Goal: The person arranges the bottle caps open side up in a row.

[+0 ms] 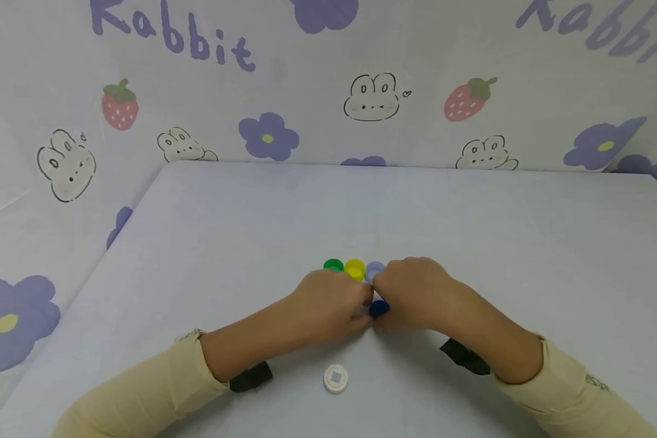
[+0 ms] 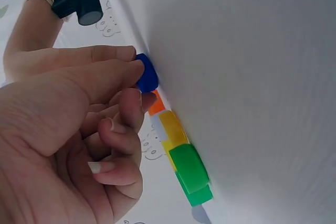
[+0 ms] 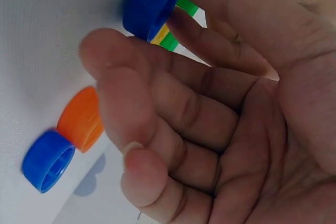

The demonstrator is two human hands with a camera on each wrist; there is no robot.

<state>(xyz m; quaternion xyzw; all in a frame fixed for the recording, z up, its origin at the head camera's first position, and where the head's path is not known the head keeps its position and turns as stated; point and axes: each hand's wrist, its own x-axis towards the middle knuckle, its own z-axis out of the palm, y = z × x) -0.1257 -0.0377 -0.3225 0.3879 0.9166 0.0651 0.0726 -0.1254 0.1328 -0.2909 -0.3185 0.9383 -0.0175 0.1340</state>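
Both hands meet around a dark blue bottle cap [image 1: 379, 308], which stands on its edge in the left wrist view. My left hand [image 1: 328, 304] has thumb and index finger at one side of it, the other fingers curled. From the opposite side my right hand [image 1: 418, 295] holds it too, thumb and index finger about the rim. Just beyond lie a green cap [image 1: 333, 265], a yellow cap [image 1: 354, 269] and a pale purple cap [image 1: 375, 272]. An orange cap [image 3: 83, 119] and another blue cap [image 3: 48, 160] show past the right fingers; the right hand hides them from the head view.
A white round disc [image 1: 336, 378] with a square printed pattern lies nearer the body, between the forearms. White cloth covers the table [image 1: 252, 219]. Behind it hangs a printed curtain [image 1: 306, 79] with rabbits, flowers and strawberries.
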